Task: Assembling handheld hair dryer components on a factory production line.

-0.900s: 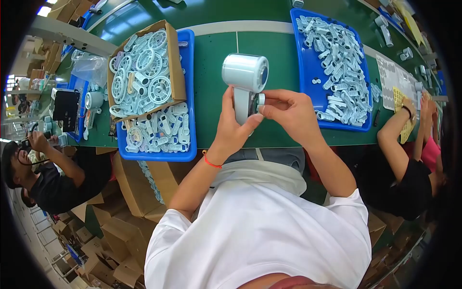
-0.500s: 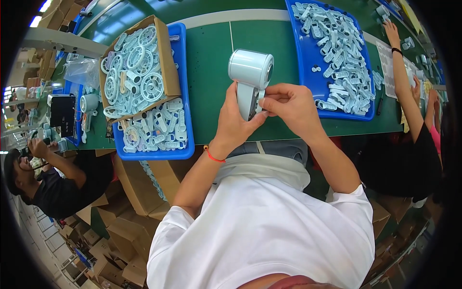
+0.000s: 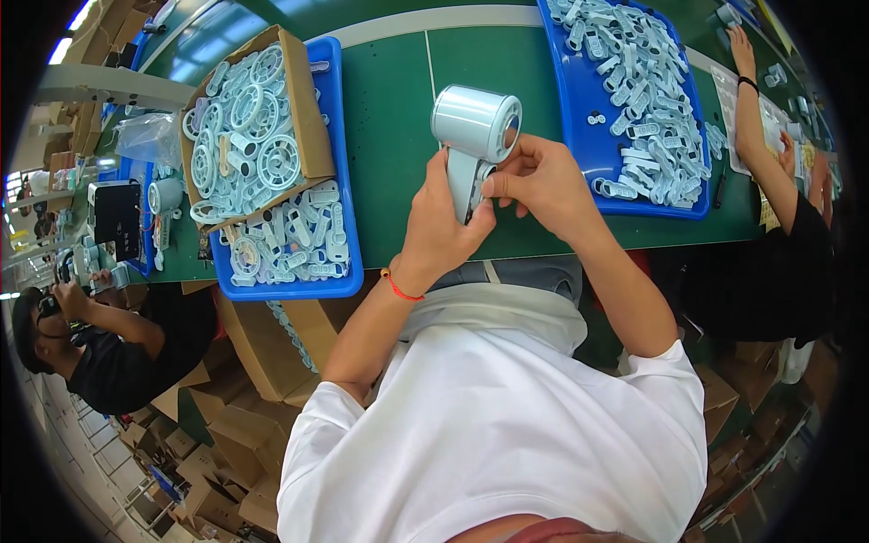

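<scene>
A pale-blue device [image 3: 469, 122] with a drum-shaped head and a straight handle is held over the green table, its head tilted up and away. My left hand [image 3: 434, 217] is closed round the handle from the left, thumb across its lower end. Along the handle's right side lies a narrow pale-blue piece [image 3: 484, 172] with a dark spot. The thumb and fingers of my right hand [image 3: 543, 185] pinch this piece against the handle. My fingers cover part of it, so whether it is fully seated cannot be seen.
On the left, a cardboard box [image 3: 312, 109] of ring-shaped parts rests on a blue tray [image 3: 339, 287] with more small parts. A second blue tray [image 3: 579, 163] on the right holds many pale-blue pieces. People work at both sides; cartons [image 3: 244, 434] stand below left.
My right fingers have shifted slightly up along the handle and spread a little. The device's head has turned slightly to the right. My left hand keeps its hold.
</scene>
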`<act>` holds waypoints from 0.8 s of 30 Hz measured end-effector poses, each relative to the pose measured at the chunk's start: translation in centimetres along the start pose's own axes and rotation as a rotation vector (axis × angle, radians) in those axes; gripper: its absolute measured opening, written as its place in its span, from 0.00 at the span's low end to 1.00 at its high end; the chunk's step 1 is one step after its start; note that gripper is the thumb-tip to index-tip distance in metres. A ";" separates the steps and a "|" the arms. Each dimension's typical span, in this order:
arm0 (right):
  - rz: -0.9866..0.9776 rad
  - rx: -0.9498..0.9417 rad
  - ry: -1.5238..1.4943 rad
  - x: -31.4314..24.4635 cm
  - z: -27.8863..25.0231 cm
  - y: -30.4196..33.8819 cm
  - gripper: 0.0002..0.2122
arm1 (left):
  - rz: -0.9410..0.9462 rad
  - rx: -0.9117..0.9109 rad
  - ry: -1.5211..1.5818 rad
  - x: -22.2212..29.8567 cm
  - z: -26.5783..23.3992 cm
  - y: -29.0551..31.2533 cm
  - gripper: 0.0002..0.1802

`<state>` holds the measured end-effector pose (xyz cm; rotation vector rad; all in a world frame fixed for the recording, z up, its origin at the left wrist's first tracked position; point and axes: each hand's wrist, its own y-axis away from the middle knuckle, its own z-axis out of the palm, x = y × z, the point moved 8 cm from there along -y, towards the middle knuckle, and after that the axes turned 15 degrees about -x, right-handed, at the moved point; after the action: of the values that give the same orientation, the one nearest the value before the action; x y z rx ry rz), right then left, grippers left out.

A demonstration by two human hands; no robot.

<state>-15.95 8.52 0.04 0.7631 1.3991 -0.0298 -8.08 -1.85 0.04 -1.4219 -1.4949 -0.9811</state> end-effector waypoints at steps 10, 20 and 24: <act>-0.503 0.056 -0.228 -0.3 2.3 -0.2 0.20 | 0.208 0.056 0.105 1.0 0.5 1.5 0.44; -1.199 0.344 0.569 -6.4 3.2 3.5 0.14 | 0.278 0.300 0.148 0.6 -1.2 5.8 0.05; -0.701 0.255 0.442 -3.4 2.8 -0.5 0.21 | 0.728 0.192 -0.472 9.3 0.5 7.4 0.09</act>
<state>-14.46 5.31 2.73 0.4612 2.0599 -0.6270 -0.86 2.23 8.55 -1.9250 -1.1705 -0.0546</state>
